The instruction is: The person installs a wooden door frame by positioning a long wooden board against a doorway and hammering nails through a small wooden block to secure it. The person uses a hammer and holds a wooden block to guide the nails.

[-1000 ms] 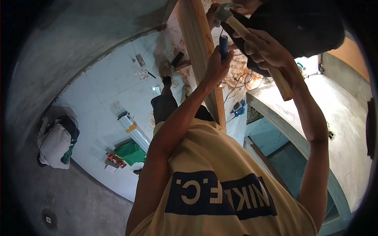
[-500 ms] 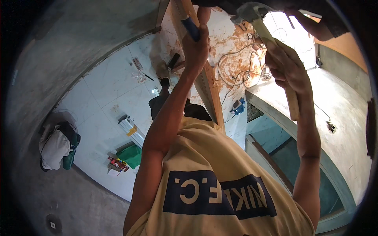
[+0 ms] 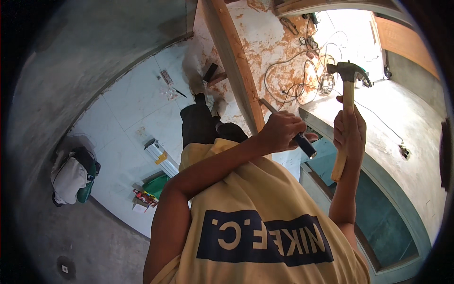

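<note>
Chisel (image 3: 304, 145) near wooden beam (image 3: 232, 57); coiled cable (image 3: 326, 84) on floor (image 3: 257, 35) beyond.

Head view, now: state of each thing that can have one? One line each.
Left hand: closed around the chisel.
Right hand: closed around the hammer's handle.
Hammer: held, head toward picture top, apart from the chisel.
Chisel: held slanted, blade end at the beam's edge; contact unclear.
Wooden beam: slanting across the picture, surface marked.
Cable: loosely coiled on the floor.
Grey-and-green bundle: heaped by the wall.
</note>
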